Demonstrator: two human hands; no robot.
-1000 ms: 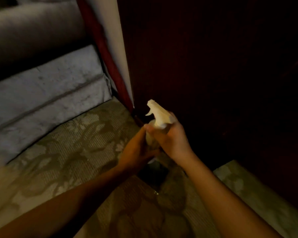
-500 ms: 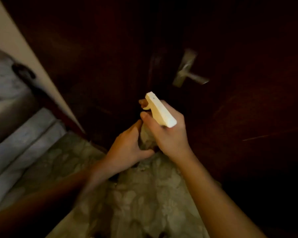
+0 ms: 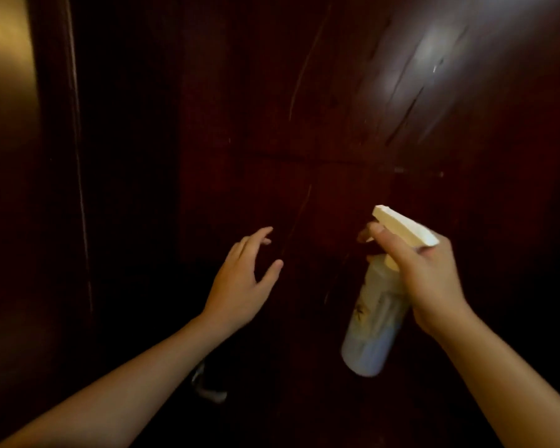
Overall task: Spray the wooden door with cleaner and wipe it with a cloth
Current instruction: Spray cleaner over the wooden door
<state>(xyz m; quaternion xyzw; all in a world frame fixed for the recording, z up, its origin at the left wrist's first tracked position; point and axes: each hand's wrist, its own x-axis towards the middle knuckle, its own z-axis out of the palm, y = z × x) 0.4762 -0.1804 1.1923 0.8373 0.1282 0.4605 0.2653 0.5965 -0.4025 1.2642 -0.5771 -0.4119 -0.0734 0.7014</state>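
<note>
The dark wooden door (image 3: 320, 108) fills almost the whole view, close in front of me, with a bright glare patch at the upper right. My right hand (image 3: 424, 279) grips a white spray bottle (image 3: 374, 318) by its neck, forefinger on the trigger, nozzle aimed at the door. My left hand (image 3: 240, 286) hovers empty to the left of the bottle, fingers spread near the door's surface. No cloth is in view.
A metal door handle (image 3: 206, 384) shows dimly below my left forearm. The door frame (image 3: 78, 156) runs vertically at the left, with a pale wall strip (image 3: 4, 76) beyond it.
My view has risen from the floor to the door's upper panels. My left hand has let go of the bottle and opened; my right hand lifted the bottle toward the door.
</note>
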